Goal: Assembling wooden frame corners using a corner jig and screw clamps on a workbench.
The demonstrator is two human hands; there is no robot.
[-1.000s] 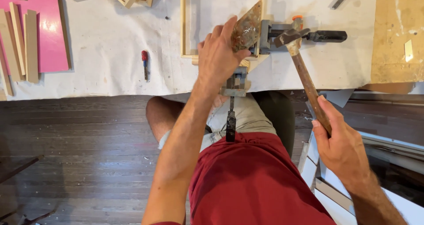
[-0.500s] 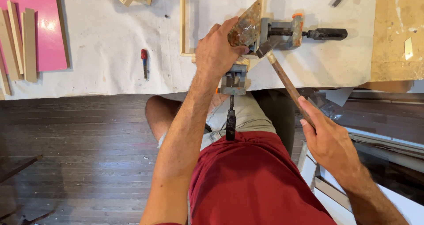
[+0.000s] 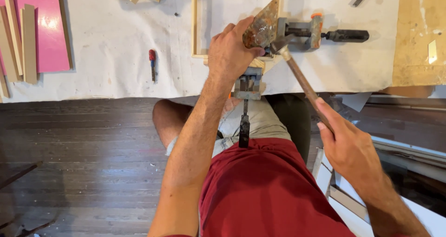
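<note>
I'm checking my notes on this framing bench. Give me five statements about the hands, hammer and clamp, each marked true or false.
1. The right hand holds a hammer by its wooden handle. True.
2. The left hand lies flat on the pink board. False: it rests at the corner clamp.
3. The hammer head is at the clamped corner of the wooden frame. True.
4. A red-handled screwdriver lies on the white cloth. True.
5. The person wears blue shorts. False: red.
</note>
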